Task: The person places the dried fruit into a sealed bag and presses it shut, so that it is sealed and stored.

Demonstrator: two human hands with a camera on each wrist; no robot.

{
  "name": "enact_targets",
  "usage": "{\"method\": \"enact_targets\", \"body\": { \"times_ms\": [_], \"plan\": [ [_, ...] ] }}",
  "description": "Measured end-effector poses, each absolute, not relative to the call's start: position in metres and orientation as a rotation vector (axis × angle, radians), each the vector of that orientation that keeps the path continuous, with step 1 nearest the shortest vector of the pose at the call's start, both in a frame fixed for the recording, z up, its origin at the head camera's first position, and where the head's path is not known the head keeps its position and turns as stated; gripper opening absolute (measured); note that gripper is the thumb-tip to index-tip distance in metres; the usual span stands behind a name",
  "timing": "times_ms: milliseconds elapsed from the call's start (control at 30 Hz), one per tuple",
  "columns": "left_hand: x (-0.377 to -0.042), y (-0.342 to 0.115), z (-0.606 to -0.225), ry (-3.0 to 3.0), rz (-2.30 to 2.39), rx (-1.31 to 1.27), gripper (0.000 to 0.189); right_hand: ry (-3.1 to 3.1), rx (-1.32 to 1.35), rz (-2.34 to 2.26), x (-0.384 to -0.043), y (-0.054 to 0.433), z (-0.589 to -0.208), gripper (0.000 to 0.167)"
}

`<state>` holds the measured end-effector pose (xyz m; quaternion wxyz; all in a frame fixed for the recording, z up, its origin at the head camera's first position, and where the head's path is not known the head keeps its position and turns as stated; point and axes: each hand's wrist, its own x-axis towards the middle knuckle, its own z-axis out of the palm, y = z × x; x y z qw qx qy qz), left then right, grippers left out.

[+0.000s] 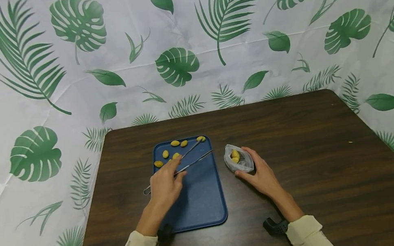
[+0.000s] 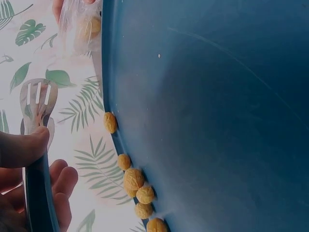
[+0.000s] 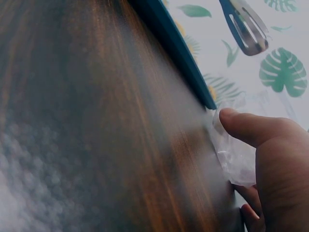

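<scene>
My left hand [image 1: 165, 184] holds metal tongs [image 1: 193, 163], thumb on one arm in the left wrist view. The tongs have slotted ends [image 2: 39, 94], and their arms stand apart over the blue tray [image 1: 203, 204]. One tip appears at a yellow piece [image 1: 200, 139] by the tray's far edge; contact is unclear. Several more wrinkled, oval yellow pieces [image 1: 175, 143] lie along the tray's far left part, some hidden behind the hand. Right of the tray, my right hand [image 1: 264, 178] holds a clear plastic bag [image 1: 247, 162] by its side. Its mouth gapes, with yellow pieces [image 1: 235, 156] inside.
Both tray and bag rest on a dark wood table [image 1: 307, 146]. A small yellow scrap [image 1: 350, 142] lies far to the right. Behind the table hangs a white leaf-patterned cloth [image 1: 207, 89]. A black wrist device [image 1: 275, 226] is on the right wrist.
</scene>
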<state>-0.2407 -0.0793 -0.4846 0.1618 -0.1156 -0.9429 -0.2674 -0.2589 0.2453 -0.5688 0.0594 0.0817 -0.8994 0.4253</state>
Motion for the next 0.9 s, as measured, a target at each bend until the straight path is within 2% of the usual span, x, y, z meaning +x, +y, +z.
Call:
{"method": "enact_targets", "body": {
  "times_ms": [900],
  "plan": [
    [-0.234,-0.105,-0.491,-2.733,-0.743,-0.228,0.051,-2.734,0.236,1.286,-0.259,0.244,-0.566,0.086]
  ]
}}
